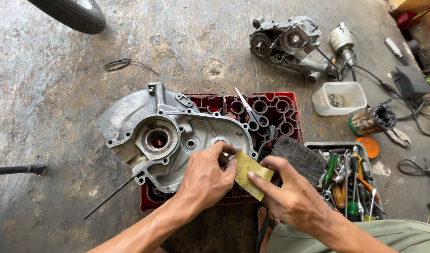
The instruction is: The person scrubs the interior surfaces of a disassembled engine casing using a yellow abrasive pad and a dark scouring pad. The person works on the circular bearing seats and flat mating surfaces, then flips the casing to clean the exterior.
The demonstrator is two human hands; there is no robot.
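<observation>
Lower centre, our right hand and left hand pinch a yellow sandpaper piece together against the engine casing on the red crate; rubbing seems underway, needing firm, flat pressure next.

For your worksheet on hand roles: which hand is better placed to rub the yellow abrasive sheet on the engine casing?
Probably the left hand: it rests on the engine casing holding the yellow abrasive sheet. The right hand lies beside it.

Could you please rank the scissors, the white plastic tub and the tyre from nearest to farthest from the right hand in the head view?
From the right hand:
1. Scissors, just above, on the red crate.
2. White plastic tub, upper right, on the floor.
3. Tyre, far upper-left corner.
</observation>
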